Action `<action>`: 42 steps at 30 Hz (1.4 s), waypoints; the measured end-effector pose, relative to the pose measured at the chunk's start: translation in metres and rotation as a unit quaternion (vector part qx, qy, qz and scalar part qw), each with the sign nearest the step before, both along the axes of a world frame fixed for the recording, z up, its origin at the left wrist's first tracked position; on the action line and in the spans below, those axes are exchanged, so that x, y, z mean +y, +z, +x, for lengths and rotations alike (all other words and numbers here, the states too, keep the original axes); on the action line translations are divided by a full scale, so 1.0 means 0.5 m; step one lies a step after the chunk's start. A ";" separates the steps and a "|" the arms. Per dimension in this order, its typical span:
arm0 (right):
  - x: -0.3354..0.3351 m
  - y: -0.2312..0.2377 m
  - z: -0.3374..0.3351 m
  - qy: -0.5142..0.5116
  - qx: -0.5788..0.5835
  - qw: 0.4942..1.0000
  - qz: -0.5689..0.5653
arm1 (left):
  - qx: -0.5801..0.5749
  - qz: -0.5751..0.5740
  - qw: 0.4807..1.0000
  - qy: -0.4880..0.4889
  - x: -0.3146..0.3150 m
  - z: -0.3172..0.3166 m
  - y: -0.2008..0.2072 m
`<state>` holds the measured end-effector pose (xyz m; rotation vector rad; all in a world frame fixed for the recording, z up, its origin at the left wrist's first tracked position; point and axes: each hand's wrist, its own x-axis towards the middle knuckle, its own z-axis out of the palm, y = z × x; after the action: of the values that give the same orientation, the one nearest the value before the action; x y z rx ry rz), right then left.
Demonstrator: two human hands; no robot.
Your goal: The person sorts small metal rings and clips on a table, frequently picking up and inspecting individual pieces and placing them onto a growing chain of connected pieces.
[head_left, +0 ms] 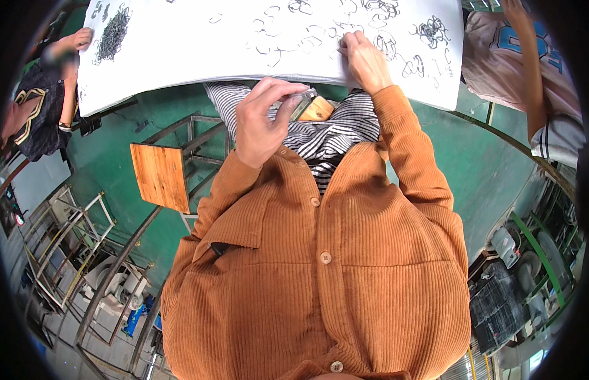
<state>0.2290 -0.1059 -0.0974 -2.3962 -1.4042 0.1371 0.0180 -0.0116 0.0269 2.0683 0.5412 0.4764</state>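
Note:
My left hand (262,120) is held just below the near edge of the white table (180,57). Its thumb and fingers pinch a small grey metal piece (302,99). My right hand (365,60) rests on the table top, fingertips down on some of the thin wire rings (386,44) scattered there. Several more loose wire rings (288,38) lie across the sheet between and beyond my hands. A small orange-brown wooden thing (318,109) shows under my left fingers, over my striped garment. What my right fingers hold, if anything, is hidden.
A dark heap of wire pieces (114,31) lies at the table's far left, near another person's hand (79,39). A second person in a pale jersey (497,50) stands at the right. A wooden-topped metal stool (160,176) stands on the green floor (484,164).

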 end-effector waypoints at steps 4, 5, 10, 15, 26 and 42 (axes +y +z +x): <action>-0.004 0.006 -0.009 -0.044 0.014 0.999 0.008 | 0.007 0.006 1.000 -0.002 -0.005 0.000 0.002; -0.001 -0.002 -0.009 -0.036 -0.003 0.999 0.015 | 0.006 0.004 1.000 -0.002 -0.006 0.000 0.001; 0.007 -0.003 -0.005 -0.016 0.001 0.999 0.032 | 0.004 0.008 1.000 -0.003 -0.006 0.003 0.003; -0.001 0.009 0.008 -0.024 0.100 0.990 0.100 | 0.012 0.017 1.000 -0.010 -0.009 0.007 0.006; 0.034 0.006 0.069 -0.207 0.046 0.976 -0.048 | -0.005 0.002 1.000 -0.023 -0.017 0.018 -0.002; -0.070 0.221 -0.109 -0.062 0.630 0.752 0.183 | -0.025 -0.110 0.993 0.039 -0.014 0.007 -0.022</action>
<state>0.1748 -0.1408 0.0130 -1.3987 -0.5011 1.0830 0.0213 -0.0185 0.0160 1.8266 0.6193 0.4906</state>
